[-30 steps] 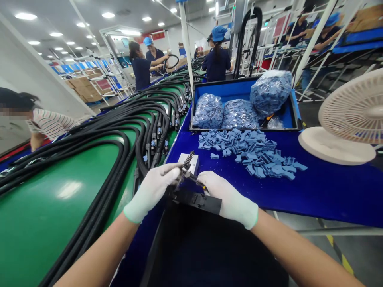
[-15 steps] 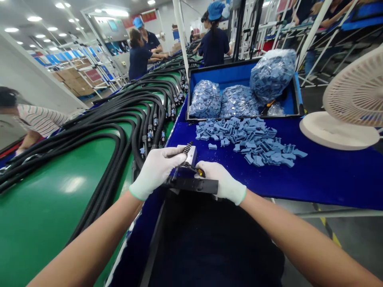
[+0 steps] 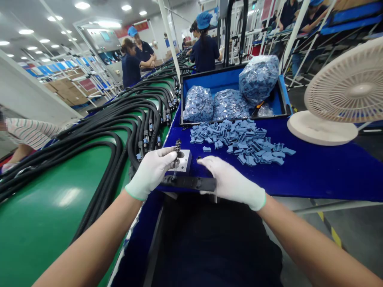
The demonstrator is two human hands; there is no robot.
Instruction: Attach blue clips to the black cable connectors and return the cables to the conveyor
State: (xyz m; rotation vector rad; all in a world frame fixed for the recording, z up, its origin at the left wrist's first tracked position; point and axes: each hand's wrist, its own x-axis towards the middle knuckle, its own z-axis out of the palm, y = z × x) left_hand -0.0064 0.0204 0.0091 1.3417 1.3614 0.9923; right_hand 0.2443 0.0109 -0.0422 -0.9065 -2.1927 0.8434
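My left hand (image 3: 154, 169), in a white glove, pinches a small black part with a coil-like ribbed end (image 3: 178, 145) pointing up, above a silver metal block (image 3: 186, 161). A thin, shiny piece hangs below the fingers. My right hand (image 3: 229, 177), also gloved, is curled beside the right end of a black bar (image 3: 191, 182) at the table edge. A small dark tip (image 3: 199, 158) shows at its fingertips; the rest is hidden by the glove.
Loose blue plastic pieces (image 3: 239, 139) are heaped on the blue table (image 3: 314, 175). Behind them, a blue crate (image 3: 284, 93) holds bagged pieces (image 3: 197, 104). A fan (image 3: 323, 127) stands right. Black hoses (image 3: 113, 107) cover the green belt (image 3: 56, 191); several co-workers stand beyond.
My right hand has drawn right, away from the left hand and the metal block. The black-and-yellow item at its fingers no longer shows. The ribbed part in my left hand now stands more upright.
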